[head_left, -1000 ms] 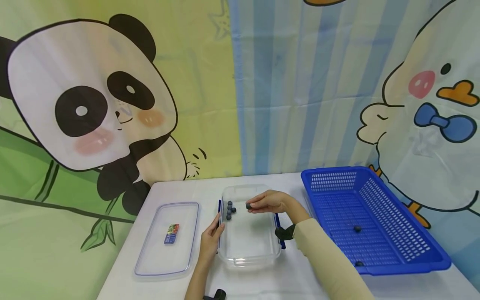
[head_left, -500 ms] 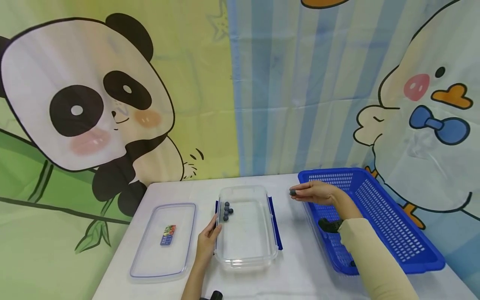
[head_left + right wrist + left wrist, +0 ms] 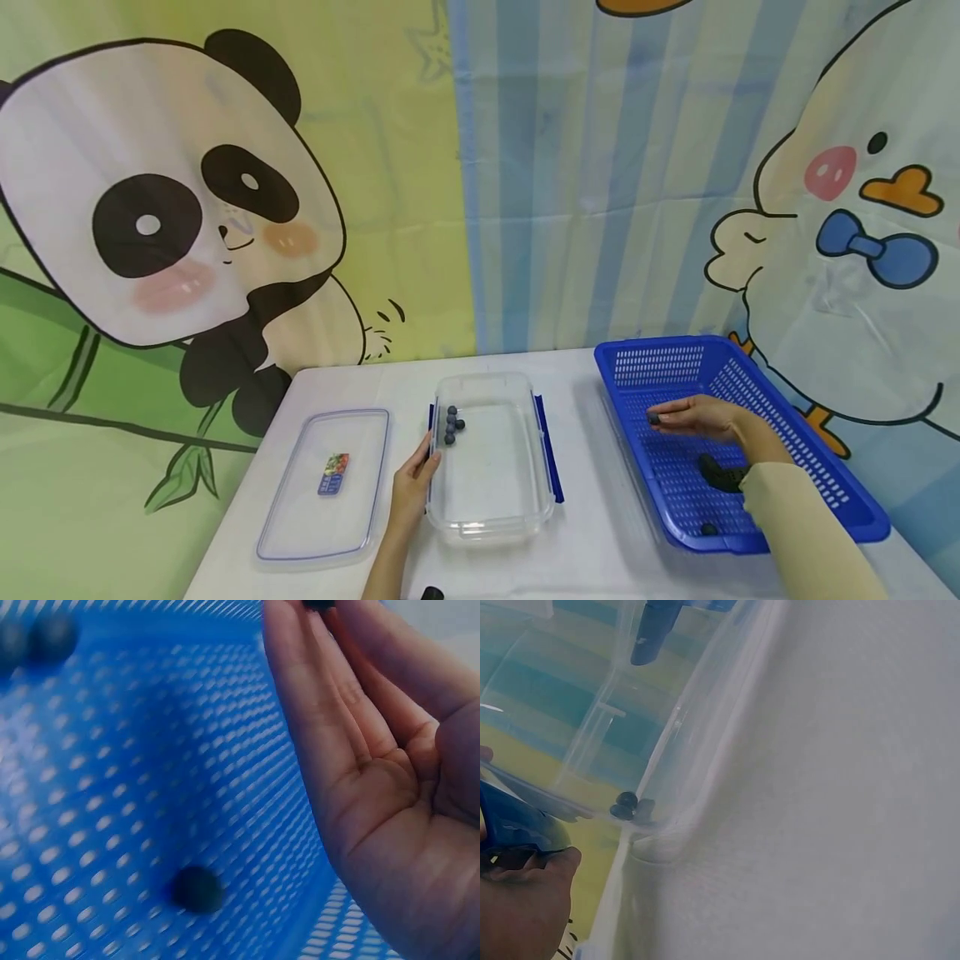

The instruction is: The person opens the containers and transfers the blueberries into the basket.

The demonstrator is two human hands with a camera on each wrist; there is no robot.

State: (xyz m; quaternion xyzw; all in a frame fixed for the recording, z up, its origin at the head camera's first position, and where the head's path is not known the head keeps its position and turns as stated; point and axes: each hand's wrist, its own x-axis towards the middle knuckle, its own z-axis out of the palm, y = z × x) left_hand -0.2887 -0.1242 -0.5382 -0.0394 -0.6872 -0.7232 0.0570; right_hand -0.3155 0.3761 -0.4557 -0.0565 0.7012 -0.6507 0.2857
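My right hand (image 3: 701, 417) is over the blue basket (image 3: 660, 492) and pinches a blueberry (image 3: 654, 419) between thumb and fingertips. In the right wrist view that blueberry (image 3: 319, 604) barely shows at the top edge, while another blueberry (image 3: 196, 889) lies on the basket's mesh. A loose blueberry (image 3: 708, 529) also appears near the basket's front end. My left hand (image 3: 412, 485) holds the left side of a clear plastic container (image 3: 491, 529), by its blue side latch (image 3: 517, 821). Inside, several blueberries (image 3: 452, 425) sit together near the left wall.
A clear lid (image 3: 322, 552) with a purple-blue rim and a small colourful label (image 3: 333, 475) lies on the white table (image 3: 577, 550), left of the container. The container's right latch (image 3: 549, 450) hangs outward. A printed curtain (image 3: 525, 250) stands behind the table.
My right hand has moved right from above the container to over the basket, carrying the pinched blueberry. My left hand stays at the container's side.
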